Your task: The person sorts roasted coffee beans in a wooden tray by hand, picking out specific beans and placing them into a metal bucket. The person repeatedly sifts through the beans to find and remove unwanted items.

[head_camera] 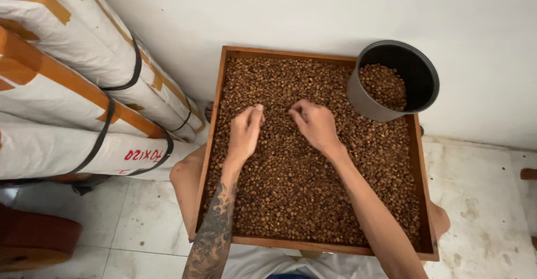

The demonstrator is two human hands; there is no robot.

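Right now my left hand (245, 131) rests on the brown beans (296, 184), fingers curled with the tips pinched together, though whether a bean sits between them I cannot tell. My right hand (314, 123) lies just beside it, loosely bent, fingertips down in the beans. Those beans fill the shallow wooden tray (213, 139) across my knees. A black pot (391, 80) (partly filled with the same beans) stands in the tray's far right corner. White bundled rolls (72, 89) lean at my left.
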